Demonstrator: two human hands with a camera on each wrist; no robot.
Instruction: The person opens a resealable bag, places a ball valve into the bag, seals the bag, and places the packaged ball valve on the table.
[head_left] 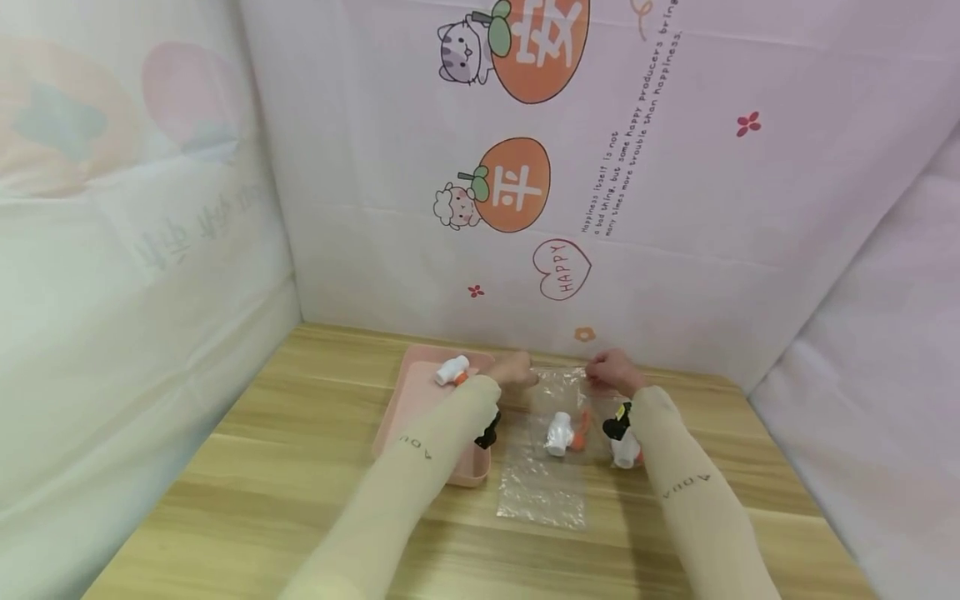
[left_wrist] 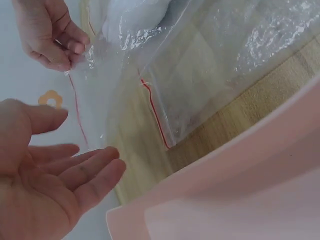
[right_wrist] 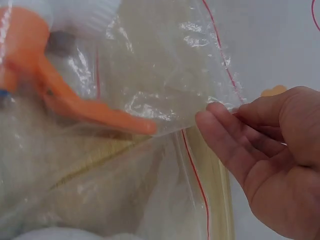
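A clear zip bag (head_left: 558,385) with a red seal line lies open-end away from me, holding a white plastic ball valve (head_left: 558,434) with an orange lever handle (right_wrist: 95,112). At the bag's far right corner, my right hand (head_left: 615,372) pinches the sealing edge between thumb and fingers. My left hand (left_wrist: 60,175) is beside the opposite corner, thumb spread from its loosely extended fingers, the fingertips close to the seal line. Beneath lies more clear bag film (head_left: 540,497), with another red seal strip (left_wrist: 156,112) showing.
Left of the bags sits a pink tray (head_left: 389,414) with a white and orange valve (head_left: 452,370) in it. Another valve (head_left: 624,452) lies on the right, partly behind my right sleeve. A printed cloth wall (head_left: 390,250) rises behind the wooden table (head_left: 255,467).
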